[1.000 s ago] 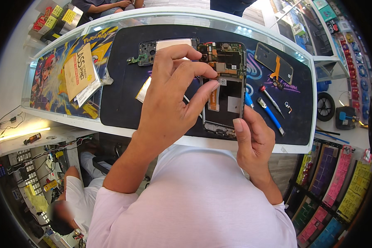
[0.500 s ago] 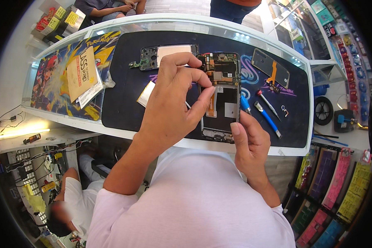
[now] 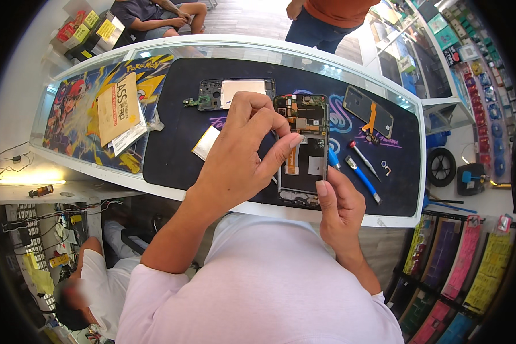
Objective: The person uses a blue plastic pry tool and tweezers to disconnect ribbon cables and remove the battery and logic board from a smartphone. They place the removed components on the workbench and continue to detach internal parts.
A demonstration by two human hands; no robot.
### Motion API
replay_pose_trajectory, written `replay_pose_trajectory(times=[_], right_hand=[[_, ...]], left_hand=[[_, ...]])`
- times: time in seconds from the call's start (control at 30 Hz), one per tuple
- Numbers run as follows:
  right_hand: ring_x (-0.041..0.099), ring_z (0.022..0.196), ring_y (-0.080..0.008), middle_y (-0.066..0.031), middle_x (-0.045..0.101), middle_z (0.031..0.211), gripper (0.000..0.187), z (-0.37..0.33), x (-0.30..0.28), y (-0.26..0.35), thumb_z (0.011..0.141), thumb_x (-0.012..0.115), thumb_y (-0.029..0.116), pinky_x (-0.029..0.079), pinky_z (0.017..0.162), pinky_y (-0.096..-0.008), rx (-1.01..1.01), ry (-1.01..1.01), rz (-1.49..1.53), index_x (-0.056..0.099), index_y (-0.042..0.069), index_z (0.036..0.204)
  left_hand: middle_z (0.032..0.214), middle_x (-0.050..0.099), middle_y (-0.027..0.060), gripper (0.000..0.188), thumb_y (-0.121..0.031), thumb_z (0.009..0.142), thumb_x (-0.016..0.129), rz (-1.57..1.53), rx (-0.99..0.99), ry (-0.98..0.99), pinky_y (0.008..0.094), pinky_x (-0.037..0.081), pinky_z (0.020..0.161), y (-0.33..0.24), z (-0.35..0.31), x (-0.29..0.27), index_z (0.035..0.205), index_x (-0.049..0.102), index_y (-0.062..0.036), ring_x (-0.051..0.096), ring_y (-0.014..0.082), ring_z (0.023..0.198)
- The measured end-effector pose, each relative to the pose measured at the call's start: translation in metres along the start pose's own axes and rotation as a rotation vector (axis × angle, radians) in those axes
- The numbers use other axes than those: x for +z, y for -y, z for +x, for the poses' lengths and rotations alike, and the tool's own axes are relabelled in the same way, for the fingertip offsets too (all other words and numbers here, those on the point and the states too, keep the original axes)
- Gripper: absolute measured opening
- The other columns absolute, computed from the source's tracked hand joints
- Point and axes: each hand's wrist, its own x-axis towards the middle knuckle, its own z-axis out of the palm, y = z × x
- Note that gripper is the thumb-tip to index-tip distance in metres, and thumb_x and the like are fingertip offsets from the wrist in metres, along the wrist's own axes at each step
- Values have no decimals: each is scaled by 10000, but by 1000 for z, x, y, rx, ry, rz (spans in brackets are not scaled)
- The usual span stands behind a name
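Note:
An opened smartphone frame (image 3: 309, 180) stands tilted toward me, its circuit board (image 3: 309, 105) at the top and an orange ribbon cable (image 3: 293, 159) running down its dark inside. My right hand (image 3: 344, 206) grips the frame by its lower right edge, thumb in front and fingers behind. Over the frame's left side, my left hand (image 3: 235, 149) is closed in a pinch, thumb tip beside the board's lower end. What lies between those fingertips, if anything, is hidden. Behind the left hand rests a second phone part with a pale panel (image 3: 243, 86), a small green board (image 3: 190, 102) at its left end.
On the dark mat (image 3: 172, 126) lie a phone back cover (image 3: 361, 103) with an orange flex, a red-capped screwdriver (image 3: 362, 156), a blue-handled tool (image 3: 364, 180) and a silvery packet (image 3: 206, 142). A brown envelope (image 3: 114, 112) lies left. People are across the counter and at lower left.
The view has shifted, so the counter sits slightly lower. My left thumb has moved a little further over the frame, and its fingers are curled closer. My right hand keeps its grip.

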Motion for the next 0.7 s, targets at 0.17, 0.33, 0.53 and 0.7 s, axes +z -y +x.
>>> replay_pose_trajectory(times=[0.17,0.33,0.53,0.7], right_hand=[[673,1009,-93,-117,765,1157,322,2,1,2,1110,612,53,538,877,-223,7,6,27,633,-99,1392],[668,1025,-93,-114,757,1180,322,5,1,1,1113,607,59,535,888,-225,-47,19,-59,635,-98,1392],[656,994,-79,-96,754,1172,333,8,3,-1,1114,615,78,524,874,-218,-27,-3,3,636,-92,1399],[647,989,-72,-81,750,1168,343,6,6,-7,1116,622,107,512,859,-210,8,-52,111,640,-83,1401]], left_hand=[[1085,507,73,176,-139,952,814,11,-50,-35,314,525,876,-1,0,0,987,673,-39,582,184,989],[1058,508,64,184,-129,925,834,-47,-75,-39,308,519,880,0,1,2,978,675,-50,563,188,994],[1036,514,53,205,-113,862,877,0,-36,-84,313,487,854,2,-2,3,994,721,-92,544,194,998],[1047,535,46,272,-49,799,910,51,35,-129,316,474,830,5,-6,4,1024,775,-119,554,193,976]])
